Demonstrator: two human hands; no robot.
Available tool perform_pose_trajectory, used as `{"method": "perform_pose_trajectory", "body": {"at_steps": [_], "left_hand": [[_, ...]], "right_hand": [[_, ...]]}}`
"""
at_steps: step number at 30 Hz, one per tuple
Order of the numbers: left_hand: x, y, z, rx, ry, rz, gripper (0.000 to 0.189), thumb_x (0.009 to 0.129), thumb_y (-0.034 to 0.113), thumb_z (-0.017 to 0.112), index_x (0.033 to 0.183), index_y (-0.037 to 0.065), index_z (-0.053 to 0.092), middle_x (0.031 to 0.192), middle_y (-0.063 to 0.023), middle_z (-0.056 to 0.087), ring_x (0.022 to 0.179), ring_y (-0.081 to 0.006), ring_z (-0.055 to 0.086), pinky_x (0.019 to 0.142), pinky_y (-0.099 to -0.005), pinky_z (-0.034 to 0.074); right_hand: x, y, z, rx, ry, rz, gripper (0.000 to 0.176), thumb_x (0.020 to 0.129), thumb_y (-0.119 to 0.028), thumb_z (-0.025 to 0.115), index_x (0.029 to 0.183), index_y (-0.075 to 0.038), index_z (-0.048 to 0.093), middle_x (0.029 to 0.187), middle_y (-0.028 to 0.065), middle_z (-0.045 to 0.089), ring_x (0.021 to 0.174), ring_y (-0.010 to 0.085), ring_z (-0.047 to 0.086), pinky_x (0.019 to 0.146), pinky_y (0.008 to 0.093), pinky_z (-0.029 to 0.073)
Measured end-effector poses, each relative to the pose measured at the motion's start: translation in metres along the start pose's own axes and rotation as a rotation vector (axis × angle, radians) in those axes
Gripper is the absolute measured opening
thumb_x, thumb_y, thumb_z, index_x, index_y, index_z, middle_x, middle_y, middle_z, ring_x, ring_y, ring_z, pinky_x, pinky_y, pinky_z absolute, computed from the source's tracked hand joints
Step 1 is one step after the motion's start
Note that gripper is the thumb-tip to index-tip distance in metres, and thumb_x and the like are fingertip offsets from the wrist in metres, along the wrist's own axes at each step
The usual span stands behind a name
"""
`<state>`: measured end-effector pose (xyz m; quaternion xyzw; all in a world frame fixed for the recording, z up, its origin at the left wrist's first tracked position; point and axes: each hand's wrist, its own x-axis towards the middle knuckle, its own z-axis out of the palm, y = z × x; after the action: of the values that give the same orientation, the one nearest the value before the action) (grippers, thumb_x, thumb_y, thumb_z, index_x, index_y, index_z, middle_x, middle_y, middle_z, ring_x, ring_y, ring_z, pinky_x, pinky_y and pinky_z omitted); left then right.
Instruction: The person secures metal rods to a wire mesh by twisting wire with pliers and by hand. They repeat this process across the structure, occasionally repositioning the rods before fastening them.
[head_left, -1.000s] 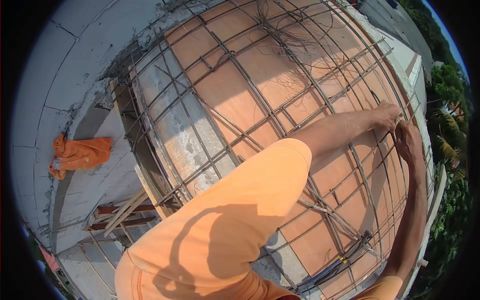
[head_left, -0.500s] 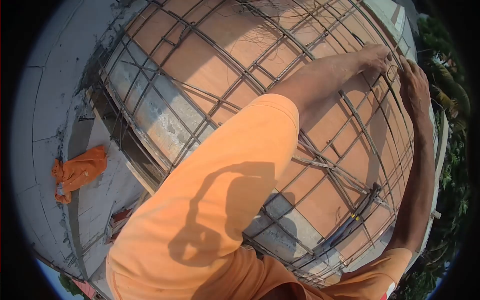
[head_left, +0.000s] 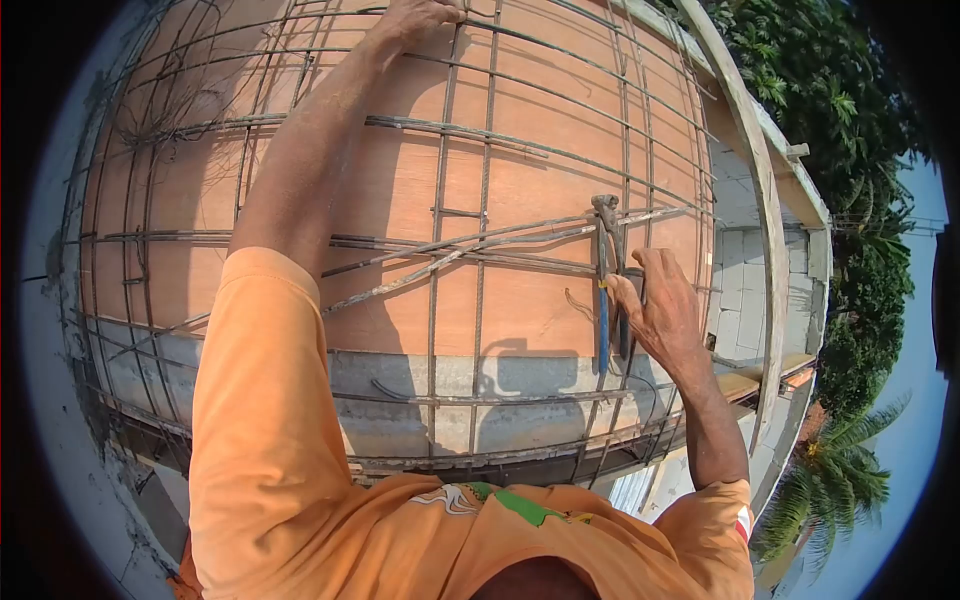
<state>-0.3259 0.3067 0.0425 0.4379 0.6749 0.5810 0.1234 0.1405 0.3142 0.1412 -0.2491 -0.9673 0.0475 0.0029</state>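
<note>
A mesh of tied steel rebar (head_left: 484,230) lies over an orange-brown board (head_left: 540,300). My left hand (head_left: 422,18) is stretched to the top edge of the view, its fingers pinched together at a crossing of the bars. What sits in that pinch is too small to make out. Lower right, a pair of pincers (head_left: 602,255) with one blue handle rests on the mesh, jaws pointing away from me. My right hand (head_left: 662,308) is at its handles, thumb and fingers apart on either side of the dark handle.
Loose thin tie wire (head_left: 190,120) lies tangled at the upper left. A wooden plank (head_left: 755,170) runs along the right side, with a grey block wall (head_left: 735,300) beyond it. Trees stand farther right. A concrete strip (head_left: 400,400) lies nearest me, under the bars.
My right hand has left the bar crossing where both hands were and come down to the pincers. My left hand stays up at the bars. The view has turned.
</note>
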Motion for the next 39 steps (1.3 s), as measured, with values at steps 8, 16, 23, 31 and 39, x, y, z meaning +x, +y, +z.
{"method": "perform_pose_trajectory", "body": {"at_steps": [8,16,23,31,39], "left_hand": [[-0.001,0.005,-0.001,-0.008,-0.057,-0.053,0.055,0.082,0.004,0.071,0.131,-0.010,0.050,0.093,-0.0140,0.072,0.095,-0.0219,0.068,0.095,-0.0358,0.048],[-0.001,0.001,0.001,0.031,-0.021,-0.033,0.053,0.078,0.005,0.074,0.127,-0.007,0.056,0.091,-0.0137,0.074,0.094,-0.0227,0.070,0.090,-0.0342,0.053],[-0.002,0.006,0.000,0.049,0.015,-0.044,0.050,0.078,0.005,0.074,0.124,-0.006,0.059,0.094,-0.0141,0.075,0.097,-0.0236,0.070,0.094,-0.0361,0.052],[-0.001,-0.001,0.002,0.078,0.027,-0.031,0.053,0.076,0.006,0.076,0.126,-0.003,0.061,0.096,-0.0138,0.075,0.101,-0.0248,0.069,0.096,-0.0369,0.052],[-0.006,0.013,-0.006,0.002,-0.033,-0.069,0.053,0.078,0.003,0.070,0.128,-0.009,0.055,0.091,-0.0119,0.073,0.092,-0.0219,0.068,0.091,-0.0350,0.049]], "right_hand": [[-0.028,-0.018,0.032,0.153,-0.017,0.147,0.035,0.087,-0.021,0.068,0.104,0.007,0.054,0.113,0.0281,0.049,0.097,0.0434,0.059,0.074,0.0496,0.053],[-0.030,-0.010,0.031,0.251,0.072,0.215,0.023,0.092,-0.004,0.053,0.111,0.009,0.054,0.111,0.0257,0.052,0.094,0.0433,0.059,0.078,0.0510,0.050],[-0.033,0.023,0.003,0.489,0.114,0.277,0.037,0.099,-0.020,0.057,0.125,0.006,0.055,0.104,0.0157,0.065,0.092,0.0185,0.063,0.076,0.0325,0.051],[-0.010,0.014,-0.041,1.390,0.132,0.325,0.047,0.083,-0.009,0.070,0.121,0.011,0.053,0.089,0.0199,0.071,0.074,0.0202,0.071,0.058,0.0276,0.059],[0.112,-0.011,-0.053,0.233,-0.142,0.002,0.009,0.076,0.006,0.057,0.084,0.001,0.054,0.093,0.0160,0.059,0.081,0.0291,0.061,0.067,0.0462,0.047]]}}
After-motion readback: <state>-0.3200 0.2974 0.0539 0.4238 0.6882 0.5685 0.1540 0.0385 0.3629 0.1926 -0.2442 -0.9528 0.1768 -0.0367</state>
